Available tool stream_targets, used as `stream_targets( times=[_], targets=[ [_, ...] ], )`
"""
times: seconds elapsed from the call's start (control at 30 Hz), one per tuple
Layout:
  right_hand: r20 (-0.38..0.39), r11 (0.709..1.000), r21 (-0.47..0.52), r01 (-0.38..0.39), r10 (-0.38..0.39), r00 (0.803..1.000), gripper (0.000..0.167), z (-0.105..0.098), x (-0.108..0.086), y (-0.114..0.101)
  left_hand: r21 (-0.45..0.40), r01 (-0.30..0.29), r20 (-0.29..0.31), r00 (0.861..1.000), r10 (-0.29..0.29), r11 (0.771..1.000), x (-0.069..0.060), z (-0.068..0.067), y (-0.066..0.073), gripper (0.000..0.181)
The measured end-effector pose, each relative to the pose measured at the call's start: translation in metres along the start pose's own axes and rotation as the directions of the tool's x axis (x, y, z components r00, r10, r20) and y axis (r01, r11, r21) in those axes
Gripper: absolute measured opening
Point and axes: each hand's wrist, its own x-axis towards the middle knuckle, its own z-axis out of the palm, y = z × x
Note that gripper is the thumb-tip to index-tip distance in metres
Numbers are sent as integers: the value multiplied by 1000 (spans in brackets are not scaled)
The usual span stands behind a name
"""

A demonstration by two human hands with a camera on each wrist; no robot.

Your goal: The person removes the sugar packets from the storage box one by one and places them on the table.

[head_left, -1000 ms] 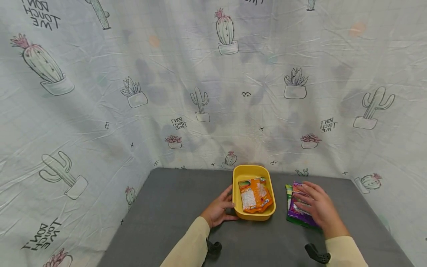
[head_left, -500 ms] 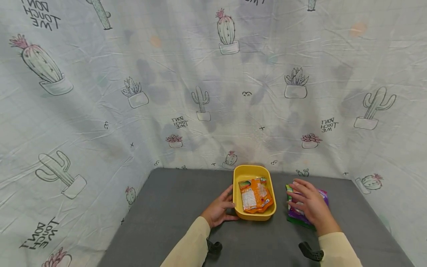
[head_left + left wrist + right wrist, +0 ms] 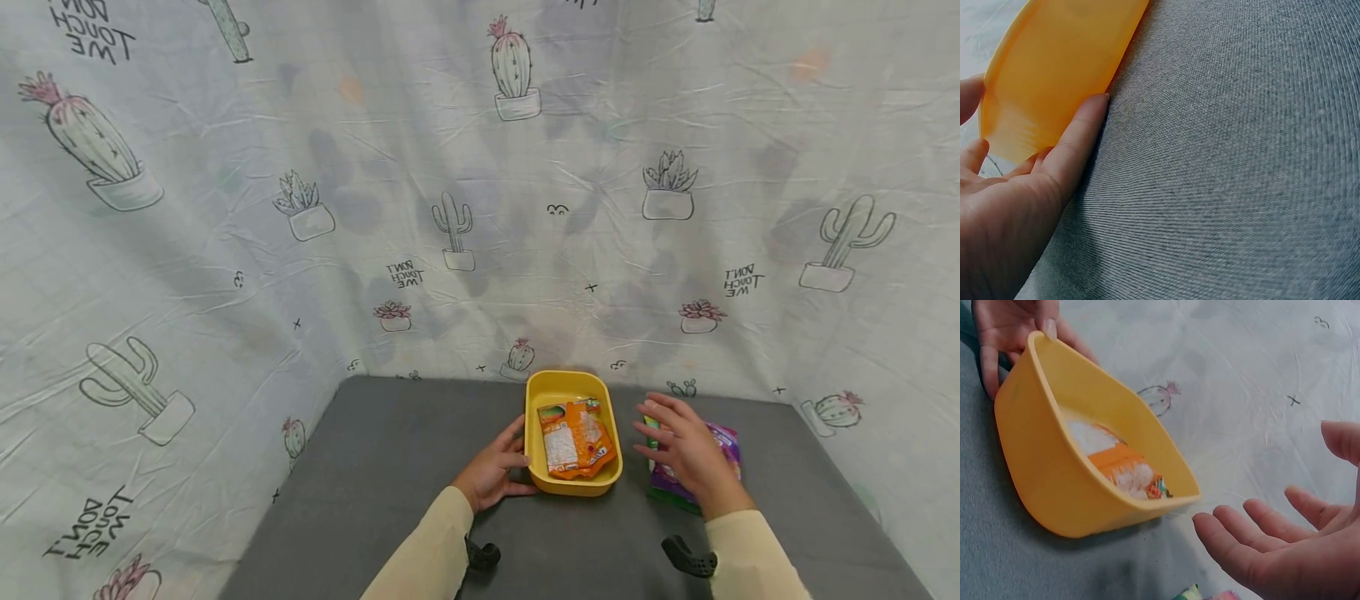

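A yellow plastic bin [image 3: 534,417] stands on the grey table, with orange snack packets [image 3: 581,437] lying inside. My left hand [image 3: 491,468] touches the bin's left side: in the left wrist view the thumb [image 3: 1082,134] lies along the outer wall, and in the right wrist view a fingertip [image 3: 1050,329] rests on the rim. To the right of the bin my right hand [image 3: 693,454] is held with its fingers spread, holding nothing. It partly hides a purple packet [image 3: 727,442] and a green packet [image 3: 678,500], which overlap on the table.
A grey cloth-like surface [image 3: 405,433] covers the table. White curtains [image 3: 360,150] printed with cacti close off the back and both sides. A black device [image 3: 688,557] is strapped at each wrist.
My right hand has moved left across the purple and green packets toward the bin, uncovering more of the purple one on its right. The left hand and the bin have stayed in place.
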Motion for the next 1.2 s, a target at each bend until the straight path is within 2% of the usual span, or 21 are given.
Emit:
stream_targets(
  times=[0.53, 0.83, 1.2],
  targets=[
    [29, 1000, -26, -15, 16, 999, 76, 30, 14, 0, -3, 2, 1, 1000, -2, 1000, 1, 0, 0, 88],
    [41, 999, -8, -33, 33, 999, 78, 36, 18, 1, -7, 3, 1, 1000, -3, 1000, 1, 0, 0, 88],
    [59, 998, -14, -59, 60, 996, 82, 45, 22, 3, 7, -8, 30, 1000, 8, 1000, 2, -1, 0, 88]
  ],
)
